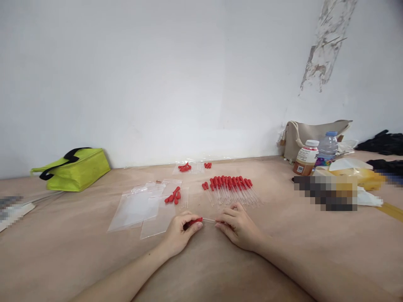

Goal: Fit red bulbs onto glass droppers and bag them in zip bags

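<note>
The left hand [184, 231] grips a red bulb [197, 220]; the right hand [237, 226] pinches a clear tube [209, 220] at its mouth. Capped droppers [231, 184] lie just beyond; worktop [315, 230] stretches wide rightward, edged behind by the wall [173, 84].

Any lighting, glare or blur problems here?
Head view: lighting soft and even, shadows faint; head view: pale sheen on the flat, clear plastic bags; head view: mosaic blocks hide patches left and right; head view: thin, clear, straight tubes look faint; head view: left hand and right hand show no obvious motion blur.
</note>
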Demonstrator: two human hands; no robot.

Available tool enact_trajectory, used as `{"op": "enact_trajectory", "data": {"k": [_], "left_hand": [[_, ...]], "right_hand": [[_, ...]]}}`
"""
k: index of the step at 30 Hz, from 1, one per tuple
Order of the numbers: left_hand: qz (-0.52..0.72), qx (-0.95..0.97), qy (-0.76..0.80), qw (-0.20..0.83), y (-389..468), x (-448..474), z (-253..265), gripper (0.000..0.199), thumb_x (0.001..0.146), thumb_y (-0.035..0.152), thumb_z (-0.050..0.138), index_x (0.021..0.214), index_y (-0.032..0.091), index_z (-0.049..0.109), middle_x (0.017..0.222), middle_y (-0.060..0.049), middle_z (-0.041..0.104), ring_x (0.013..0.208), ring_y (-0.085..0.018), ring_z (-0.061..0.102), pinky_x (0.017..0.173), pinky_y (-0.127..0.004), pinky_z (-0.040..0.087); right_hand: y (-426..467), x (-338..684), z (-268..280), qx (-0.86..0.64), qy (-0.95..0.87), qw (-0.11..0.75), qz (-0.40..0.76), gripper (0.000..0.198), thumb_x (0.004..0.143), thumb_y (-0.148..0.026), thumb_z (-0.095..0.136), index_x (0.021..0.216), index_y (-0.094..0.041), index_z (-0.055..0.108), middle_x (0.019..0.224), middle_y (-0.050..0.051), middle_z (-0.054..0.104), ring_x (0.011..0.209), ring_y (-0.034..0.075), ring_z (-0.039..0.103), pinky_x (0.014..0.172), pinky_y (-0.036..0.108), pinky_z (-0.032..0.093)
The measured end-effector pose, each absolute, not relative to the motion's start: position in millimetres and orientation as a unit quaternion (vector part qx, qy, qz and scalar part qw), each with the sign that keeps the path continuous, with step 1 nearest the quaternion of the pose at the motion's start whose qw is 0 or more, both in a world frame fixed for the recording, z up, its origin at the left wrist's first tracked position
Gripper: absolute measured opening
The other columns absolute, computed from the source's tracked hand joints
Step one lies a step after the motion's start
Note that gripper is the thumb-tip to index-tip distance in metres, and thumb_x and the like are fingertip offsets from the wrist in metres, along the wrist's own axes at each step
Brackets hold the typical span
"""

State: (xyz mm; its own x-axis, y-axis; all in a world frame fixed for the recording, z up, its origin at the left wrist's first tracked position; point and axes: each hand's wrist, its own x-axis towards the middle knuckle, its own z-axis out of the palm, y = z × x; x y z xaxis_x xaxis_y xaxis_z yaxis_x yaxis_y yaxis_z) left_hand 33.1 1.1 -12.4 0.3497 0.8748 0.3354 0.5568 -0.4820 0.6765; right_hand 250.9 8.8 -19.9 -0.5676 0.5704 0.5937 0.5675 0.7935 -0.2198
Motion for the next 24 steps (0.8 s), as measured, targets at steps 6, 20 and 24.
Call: {"op": "enact_trajectory", "data": {"k": [6,20,24], "left_hand": [[0.340,0.801,0.427,0.246,-2.3,32.4,-10.4,0.020,0.084,0.030,0.049,0.087,0.020,0.067,0.078,-0.003,0.057,0.070,-0.014,0.052,0.064,-0.024,0.039],[0.285,0.828,0.423,0.231,-6.9,35.6,-2.5,0.024,0.085,0.028,0.046,0.082,0.017,0.067,0.075,-0.003,0.056,0.068,-0.014,0.052,0.063,-0.022,0.039],[0.281,0.838,0.421,0.201,-8.0,35.2,-1.8,0.022,0.085,0.027,0.047,0.080,0.017,0.066,0.074,-0.002,0.055,0.067,-0.013,0.052,0.062,-0.022,0.039]], "right_hand": [[10.7,252.4,-18.9,-0.313,-0.894,0.321,0.004,0.024,0.087,-0.024,0.038,0.090,-0.022,0.062,0.076,0.004,0.061,0.071,0.013,0.051,0.075,0.031,0.029],[17.8,248.2,-19.0,-0.311,-0.895,0.316,-0.054,0.019,0.082,-0.017,0.045,0.082,-0.022,0.063,0.075,0.000,0.059,0.062,0.008,0.046,0.070,0.030,0.020],[13.3,244.7,-18.9,-0.303,-0.892,0.328,-0.065,0.017,0.080,-0.015,0.044,0.074,-0.018,0.060,0.070,0.000,0.056,0.061,0.009,0.043,0.066,0.030,0.019]]}}
